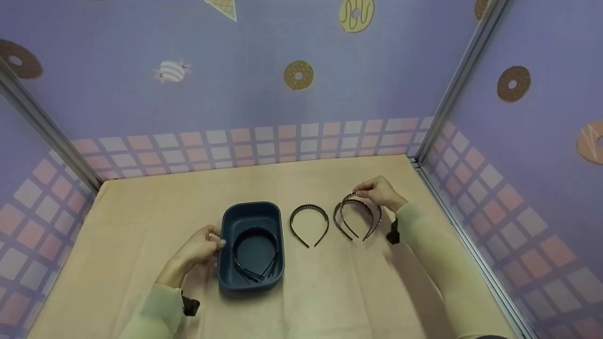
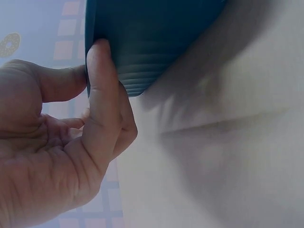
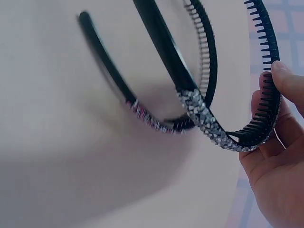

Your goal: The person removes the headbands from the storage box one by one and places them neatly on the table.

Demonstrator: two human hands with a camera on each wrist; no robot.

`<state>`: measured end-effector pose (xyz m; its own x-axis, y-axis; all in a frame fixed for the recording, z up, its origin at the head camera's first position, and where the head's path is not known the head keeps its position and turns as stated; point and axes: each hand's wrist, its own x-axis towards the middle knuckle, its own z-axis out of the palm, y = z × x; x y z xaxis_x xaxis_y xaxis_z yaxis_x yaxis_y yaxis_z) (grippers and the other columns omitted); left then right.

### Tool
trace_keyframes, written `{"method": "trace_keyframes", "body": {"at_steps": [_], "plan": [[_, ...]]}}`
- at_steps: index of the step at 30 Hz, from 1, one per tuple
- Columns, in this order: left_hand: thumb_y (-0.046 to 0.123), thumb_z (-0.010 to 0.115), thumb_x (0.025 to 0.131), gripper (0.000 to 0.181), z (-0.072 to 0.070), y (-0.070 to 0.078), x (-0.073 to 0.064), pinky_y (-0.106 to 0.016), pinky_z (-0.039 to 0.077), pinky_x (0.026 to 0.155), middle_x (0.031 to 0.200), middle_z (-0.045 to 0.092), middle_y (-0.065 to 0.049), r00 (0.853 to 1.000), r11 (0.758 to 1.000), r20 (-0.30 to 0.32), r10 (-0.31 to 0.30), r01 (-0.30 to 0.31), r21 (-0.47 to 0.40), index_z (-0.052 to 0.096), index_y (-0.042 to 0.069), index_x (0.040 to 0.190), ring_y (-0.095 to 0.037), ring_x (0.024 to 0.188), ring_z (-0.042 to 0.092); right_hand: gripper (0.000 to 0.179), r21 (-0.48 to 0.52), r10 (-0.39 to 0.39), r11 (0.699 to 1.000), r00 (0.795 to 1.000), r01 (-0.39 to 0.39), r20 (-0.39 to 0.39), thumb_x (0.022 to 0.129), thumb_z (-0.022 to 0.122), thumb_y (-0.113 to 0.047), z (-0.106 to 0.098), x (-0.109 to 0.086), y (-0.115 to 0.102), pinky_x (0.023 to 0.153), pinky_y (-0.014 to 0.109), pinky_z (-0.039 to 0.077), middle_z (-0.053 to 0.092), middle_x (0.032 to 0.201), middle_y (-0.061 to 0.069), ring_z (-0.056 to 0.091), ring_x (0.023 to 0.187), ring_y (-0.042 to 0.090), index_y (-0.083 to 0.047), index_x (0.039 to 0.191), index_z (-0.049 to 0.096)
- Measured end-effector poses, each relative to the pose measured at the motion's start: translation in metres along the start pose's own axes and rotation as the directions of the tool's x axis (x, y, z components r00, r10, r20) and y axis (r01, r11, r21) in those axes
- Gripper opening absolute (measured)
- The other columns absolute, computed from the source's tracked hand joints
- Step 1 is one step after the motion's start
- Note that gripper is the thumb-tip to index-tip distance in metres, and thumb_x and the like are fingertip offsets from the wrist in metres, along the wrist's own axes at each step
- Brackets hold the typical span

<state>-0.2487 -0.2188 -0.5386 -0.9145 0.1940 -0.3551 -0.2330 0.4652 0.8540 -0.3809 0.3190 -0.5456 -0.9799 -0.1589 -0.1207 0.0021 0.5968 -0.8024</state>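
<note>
My left hand pinches the left rim of a dark blue rectangular bin, thumb on one side of the wall and fingers on the other in the left wrist view. Inside the bin lie black headbands, overlapping one another. On the right, my right hand holds a toothed black headband by its top, between thumb and fingers. Silver stones cover part of its outer face. Beneath it, a second headband with pinkish and silver stones lies on the cloth, overlapped by the held one.
Between the bin and the right hand, another toothed headband lies flat. A cream cloth with creases covers the table. Patterned purple walls stand behind and at both sides, with metal posts at the corners.
</note>
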Motion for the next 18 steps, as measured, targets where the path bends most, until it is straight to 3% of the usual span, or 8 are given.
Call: {"method": "trace_keyframes", "body": {"at_steps": [8, 18], "plan": [[0.009, 0.06, 0.112, 0.028, 0.001, -0.002, 0.001, -0.031, 0.061, 0.062, 0.098, 0.065, -0.006, 1.0, 1.0, 0.006, 0.015, -0.015, -0.003, 0.049, -0.007, 0.133, -0.016, 0.079, 0.067, 0.023, -0.046, 0.009, 0.999, 1.0, -0.009, -0.004, 0.11, 0.071, -0.009, -0.015, -0.005, 0.015, 0.11, 0.042, 0.063, 0.077, 0.141, 0.025, 0.073, 0.134, 0.038, -0.001, 0.128, 0.082], [0.009, 0.061, 0.111, 0.03, 0.001, -0.002, 0.001, -0.03, 0.059, 0.061, 0.098, 0.062, -0.005, 1.0, 1.0, -0.005, 0.0, -0.001, -0.009, 0.048, -0.006, 0.134, -0.016, 0.077, 0.063, 0.025, -0.072, 0.028, 0.997, 1.0, -0.029, -0.007, 0.111, 0.069, -0.009, -0.035, -0.01, 0.028, 0.118, 0.054, 0.058, 0.074, 0.144, 0.028, 0.07, 0.137, 0.043, 0.002, 0.131, 0.08]]}}
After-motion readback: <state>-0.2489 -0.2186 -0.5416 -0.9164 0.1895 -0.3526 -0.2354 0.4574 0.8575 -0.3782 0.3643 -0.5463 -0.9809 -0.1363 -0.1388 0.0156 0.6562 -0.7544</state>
